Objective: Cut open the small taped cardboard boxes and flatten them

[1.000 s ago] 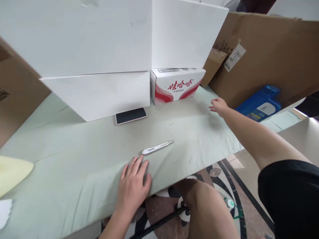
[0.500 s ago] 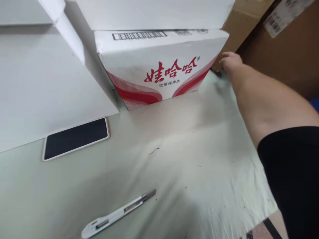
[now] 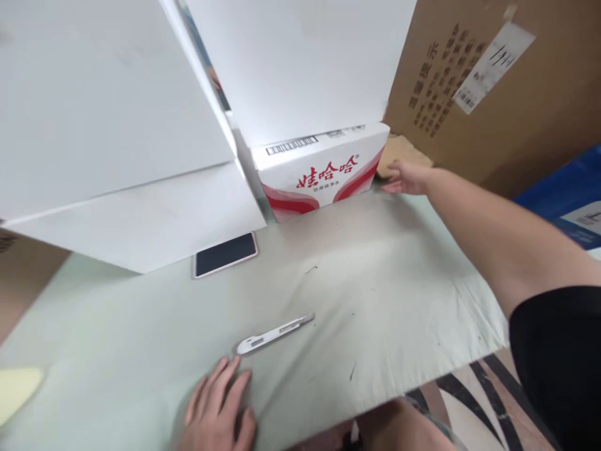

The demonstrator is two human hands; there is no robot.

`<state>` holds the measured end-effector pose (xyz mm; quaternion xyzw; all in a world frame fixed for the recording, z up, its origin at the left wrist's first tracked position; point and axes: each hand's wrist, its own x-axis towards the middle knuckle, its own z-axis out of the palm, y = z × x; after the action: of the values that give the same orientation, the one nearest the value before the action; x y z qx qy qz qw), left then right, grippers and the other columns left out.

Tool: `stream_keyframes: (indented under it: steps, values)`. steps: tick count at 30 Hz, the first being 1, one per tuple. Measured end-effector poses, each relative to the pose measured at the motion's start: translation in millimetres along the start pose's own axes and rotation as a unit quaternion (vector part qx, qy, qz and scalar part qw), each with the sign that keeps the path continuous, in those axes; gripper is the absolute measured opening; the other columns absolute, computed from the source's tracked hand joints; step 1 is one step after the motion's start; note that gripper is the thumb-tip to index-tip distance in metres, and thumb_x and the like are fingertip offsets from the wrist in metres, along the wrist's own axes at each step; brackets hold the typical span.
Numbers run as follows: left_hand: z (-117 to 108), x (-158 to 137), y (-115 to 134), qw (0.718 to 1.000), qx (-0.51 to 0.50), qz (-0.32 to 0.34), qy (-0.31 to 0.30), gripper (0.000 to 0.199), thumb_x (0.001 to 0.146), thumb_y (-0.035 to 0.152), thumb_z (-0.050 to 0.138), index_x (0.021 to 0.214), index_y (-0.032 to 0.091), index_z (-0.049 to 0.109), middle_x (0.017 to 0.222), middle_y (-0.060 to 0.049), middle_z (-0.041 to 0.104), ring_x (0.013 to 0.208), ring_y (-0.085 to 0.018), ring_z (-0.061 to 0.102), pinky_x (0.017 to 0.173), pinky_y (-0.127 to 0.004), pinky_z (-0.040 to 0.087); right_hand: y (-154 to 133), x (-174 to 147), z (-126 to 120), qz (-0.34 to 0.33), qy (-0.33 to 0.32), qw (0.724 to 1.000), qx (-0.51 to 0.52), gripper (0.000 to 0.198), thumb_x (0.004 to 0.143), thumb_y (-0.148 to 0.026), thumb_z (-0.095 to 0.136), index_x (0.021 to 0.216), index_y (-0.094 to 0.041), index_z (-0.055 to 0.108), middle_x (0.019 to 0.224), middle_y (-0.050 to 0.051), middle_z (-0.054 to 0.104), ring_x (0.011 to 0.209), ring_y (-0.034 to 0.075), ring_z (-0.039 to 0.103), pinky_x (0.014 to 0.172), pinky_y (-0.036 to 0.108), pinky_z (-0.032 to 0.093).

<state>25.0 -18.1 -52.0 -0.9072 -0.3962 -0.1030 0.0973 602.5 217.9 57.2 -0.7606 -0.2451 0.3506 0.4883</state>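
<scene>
My left hand [image 3: 216,410] lies flat near the table's front edge, fingers spread, with its fingertips close to the handle of a white utility knife [image 3: 272,335]. The knife's blade points to the right. At the far side, my right hand [image 3: 407,178] reaches out with its fingers apart and nothing visible in them. It is beside the right end of a white carton with red print [image 3: 323,181] and in front of a small brown cardboard piece [image 3: 399,153]. Whether it touches either, I cannot tell.
A dark-screened phone [image 3: 226,255] lies before a large white box [image 3: 94,106] on the left. Another white box [image 3: 305,62] rises above the carton. A big brown cardboard box [image 3: 469,144] stands at the right. Pale green cloth [image 3: 389,288] covers the table.
The view has pulled back and shows more of the table. My left hand has come into view near the knife. My right hand has moved to the near side of the cardboard piece, fingers extended.
</scene>
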Motion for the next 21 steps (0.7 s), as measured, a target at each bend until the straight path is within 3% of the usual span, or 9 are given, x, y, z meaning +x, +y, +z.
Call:
stream_keyframes:
  steps: [3, 7, 9, 11, 15, 18, 21]
  values:
    - [-6, 7, 11, 0.999, 0.012, -0.045, 0.019, 0.039, 0.087, 0.024, 0.052, 0.122, 0.023, 0.07, 0.136, -0.01, 0.07, 0.126, -0.031, 0.064, 0.105, -0.049, 0.048, 44, -85, 0, -0.044, 0.016, 0.998, -0.034, 0.013, 0.082, -0.01, 0.062, 0.091, -0.019, 0.06, 0.08, 0.0, 0.066, 0.068, 0.014, 0.067, 0.084, 0.039, 0.061]
    - [-15, 12, 31, 0.989, -0.077, -0.125, -0.011, 0.04, 0.087, 0.02, 0.053, 0.123, 0.02, 0.071, 0.139, -0.012, 0.067, 0.134, -0.034, 0.06, 0.113, -0.055, 0.045, 119, -225, 12, -0.145, -0.025, 0.986, -0.082, 0.022, 0.063, -0.013, 0.07, 0.08, -0.025, 0.065, 0.087, 0.005, 0.072, 0.101, 0.031, 0.072, 0.114, 0.059, 0.045]
    - [-21, 13, 36, 0.971, -0.174, -0.166, -0.015, 0.04, 0.085, 0.018, 0.056, 0.122, 0.02, 0.071, 0.141, -0.013, 0.066, 0.138, -0.036, 0.056, 0.118, -0.059, 0.04, 148, -286, 30, -0.205, -0.07, 0.971, -0.1, 0.026, 0.06, -0.02, 0.071, 0.084, -0.029, 0.068, 0.101, 0.007, 0.075, 0.115, 0.037, 0.069, 0.117, 0.061, 0.042]
    - [-27, 14, 35, 0.923, -0.318, -0.218, 0.01, 0.035, 0.08, 0.014, 0.059, 0.112, 0.02, 0.073, 0.137, -0.013, 0.068, 0.14, -0.036, 0.054, 0.123, -0.059, 0.033, 163, -333, 56, -0.258, -0.117, 0.951, -0.121, 0.028, 0.066, -0.03, 0.067, 0.094, -0.033, 0.07, 0.113, 0.007, 0.076, 0.12, 0.037, 0.068, 0.113, 0.061, 0.047]
    - [-31, 13, 21, 0.858, -0.429, -0.277, 0.052, 0.025, 0.081, 0.011, 0.053, 0.096, 0.02, 0.07, 0.109, -0.01, 0.075, 0.113, -0.027, 0.068, 0.107, -0.046, 0.051, 164, -392, 128, -0.353, -0.213, 0.897, -0.163, 0.033, 0.078, -0.036, 0.059, 0.11, -0.034, 0.067, 0.124, 0.005, 0.074, 0.122, 0.032, 0.069, 0.109, 0.055, 0.052]
    - [-29, 9, 5, 0.793, -0.524, -0.306, 0.057, 0.025, 0.08, 0.011, 0.05, 0.093, 0.02, 0.069, 0.102, -0.007, 0.076, 0.103, -0.023, 0.071, 0.098, -0.037, 0.055, 159, -418, 184, -0.402, -0.262, 0.859, -0.178, 0.035, 0.084, -0.03, 0.054, 0.118, -0.027, 0.064, 0.128, 0.009, 0.072, 0.124, 0.029, 0.067, 0.11, 0.05, 0.052]
    - [-28, 4, -9, 0.725, -0.603, -0.329, 0.053, 0.029, 0.081, 0.01, 0.043, 0.092, 0.02, 0.068, 0.097, -0.006, 0.077, 0.098, -0.021, 0.072, 0.091, -0.032, 0.056, 162, -435, 227, -0.424, -0.292, 0.839, -0.176, 0.033, 0.089, -0.023, 0.046, 0.119, -0.022, 0.061, 0.12, 0.011, 0.073, 0.113, 0.025, 0.07, 0.101, 0.045, 0.056]
